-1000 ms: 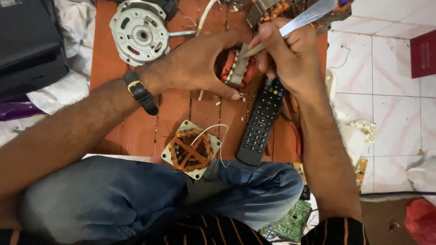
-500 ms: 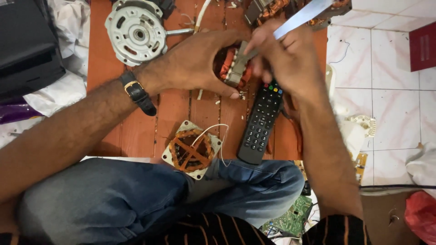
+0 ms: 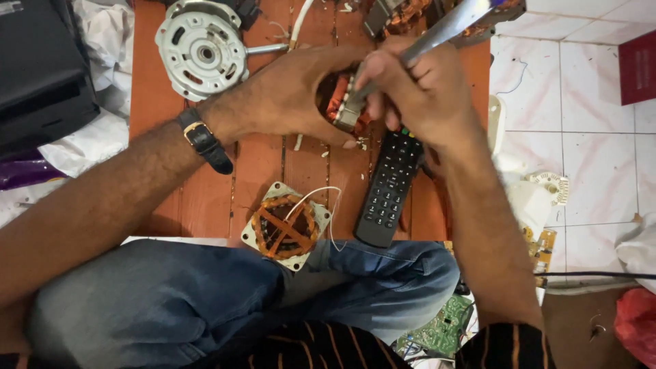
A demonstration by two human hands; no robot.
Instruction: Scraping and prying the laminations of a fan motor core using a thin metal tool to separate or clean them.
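Note:
My left hand (image 3: 287,96), with a black watch strap at the wrist, grips a small motor stator with copper windings (image 3: 338,102) over the red wooden board (image 3: 164,171). My right hand (image 3: 417,92) is closed around a flat silver metal tool (image 3: 444,27) whose lower end rests against the stator. Both hands touch around the stator, which they mostly hide.
A black remote control (image 3: 388,188) lies just below my right hand. A second square stator with copper coils and a white wire (image 3: 283,225) sits at the board's near edge by my knee. A round silver motor housing (image 3: 201,48) lies at top left. Green circuit board (image 3: 441,328) and white parts lie on the tiled floor at right.
The view has shifted slightly. Both hands stay on the stator; the right hand and tool have edged a little left and down against it.

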